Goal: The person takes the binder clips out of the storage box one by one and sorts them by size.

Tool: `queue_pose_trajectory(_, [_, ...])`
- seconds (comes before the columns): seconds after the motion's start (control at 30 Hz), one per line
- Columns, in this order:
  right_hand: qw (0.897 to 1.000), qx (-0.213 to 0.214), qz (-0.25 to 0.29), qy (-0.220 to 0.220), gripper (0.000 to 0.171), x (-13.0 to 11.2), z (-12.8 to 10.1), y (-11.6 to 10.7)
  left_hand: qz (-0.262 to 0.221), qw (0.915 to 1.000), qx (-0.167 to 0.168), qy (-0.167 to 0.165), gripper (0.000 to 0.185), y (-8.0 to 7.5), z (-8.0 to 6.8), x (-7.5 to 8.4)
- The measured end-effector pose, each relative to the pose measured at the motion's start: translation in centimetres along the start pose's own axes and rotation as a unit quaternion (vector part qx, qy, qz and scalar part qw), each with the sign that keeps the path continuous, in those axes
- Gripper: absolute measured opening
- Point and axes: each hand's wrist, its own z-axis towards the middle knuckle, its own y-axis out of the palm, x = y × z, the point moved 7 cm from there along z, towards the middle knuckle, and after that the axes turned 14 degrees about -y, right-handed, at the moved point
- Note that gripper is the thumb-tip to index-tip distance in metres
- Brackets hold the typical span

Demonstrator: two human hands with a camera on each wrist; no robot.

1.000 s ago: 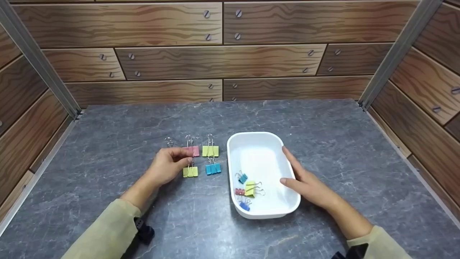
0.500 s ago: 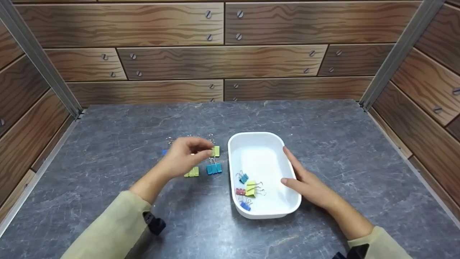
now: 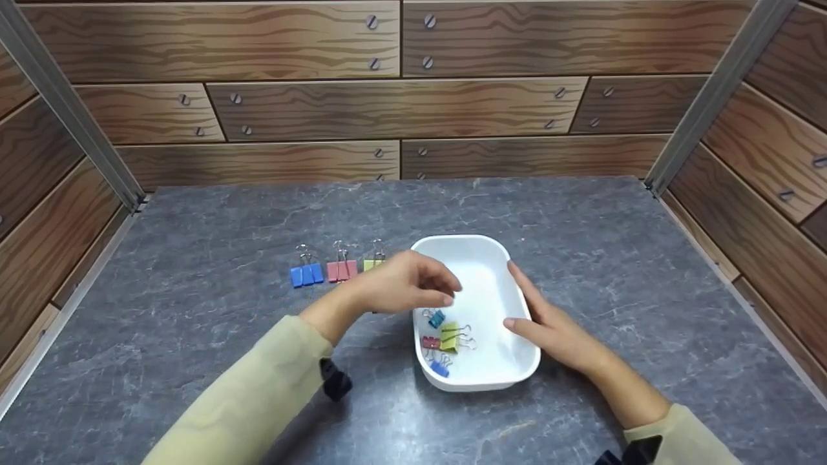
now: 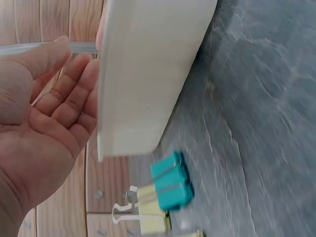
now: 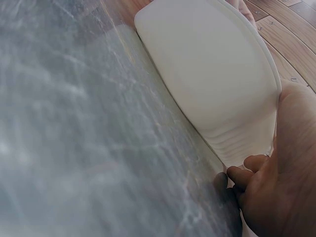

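Another clip [image 3: 437,318] is being reached for in the white tray [image 3: 475,245] by the left hand [image 3: 407,284], fingers loosely curled and empty; the tray is being steadied by the right hand [image 3: 549,326], fingers straight. A pinch on its wire handles is called for next.

Left hand [image 3: 404,289] moved from the clip rows to over the white tray [image 3: 491,258], blue clip [image 3: 306,274] and pink clip [image 3: 341,270] now uncovered

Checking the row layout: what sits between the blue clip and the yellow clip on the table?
A pink clip sits between the blue clip and yellow clip, seen in the head view.

Left hand [image 3: 404,287] raised, fingers loosely curled, seemingly empty; right hand [image 3: 549,326] flat, relaxed.
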Motion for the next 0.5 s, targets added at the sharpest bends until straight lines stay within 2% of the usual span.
queue_pose_trajectory(0.23, [1.0, -0.003, -0.003, 0.003, 0.089, 0.0, 0.1, 0.0, 0.042, 0.9973, -0.06, -0.008, 0.026, 2.3, 2.0, 0.5])
queue_pose_trajectory(0.5, [1.0, -0.002, -0.01, -0.003, 0.089, -0.1, 0.0, 0.0, 0.081, 0.9919, -0.097, -0.015, 0.029, 3.6, 2.8, 0.4])
